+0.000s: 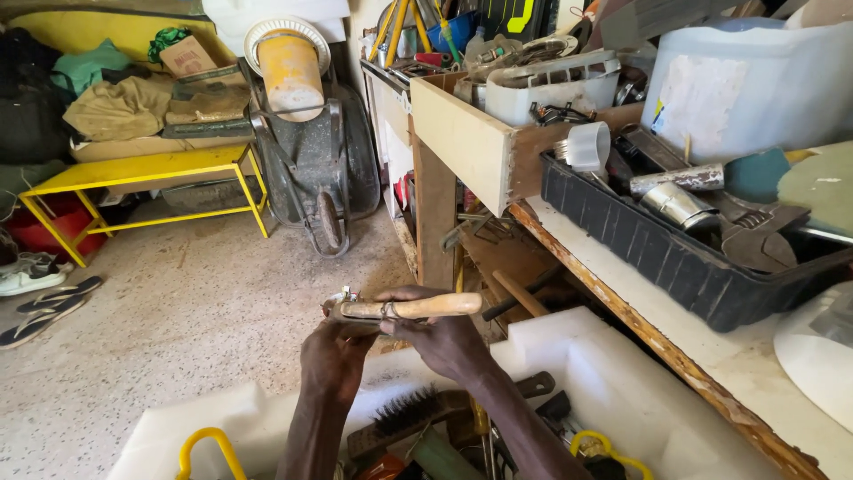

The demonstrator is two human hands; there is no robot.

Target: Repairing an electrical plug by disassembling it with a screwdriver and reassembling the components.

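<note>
Wooden handle: pale, rounded, on a hand tool (pixel 404 308) held level at the lower middle of the frame, above an open white tub.
Tool head: small metal fittings at its left end, too small to tell what kind of tool it is.
Left hand (pixel 336 354): closed around the metal end from below, fingers curled under it.
Right hand (pixel 442 342): clasped on the wooden handle, thumb laid along the top.
State of work: by my judgement the tool is lifted out and under inspection or adjustment; nothing on it looks taken apart, and it has not been set down anywhere.
White tub (pixel 613 373): at the bottom of the frame, directly under the hands, with a wire brush (pixel 407 411) and yellow handles among the tools inside.
Bench (pixel 711 356): along the right edge, white top with a worn wooden lip, carrying a black tray (pixel 640 240) of metal parts and wrenches.
Wooden drawer (pixel 462 133): pulled open at upper middle, heaped with clutter.
Wheelbarrow (pixel 311 151): stood on end in the upper middle-left, beside a yellow frame table (pixel 133 169).
Floor: speckled concrete, sandals at far left.
</note>
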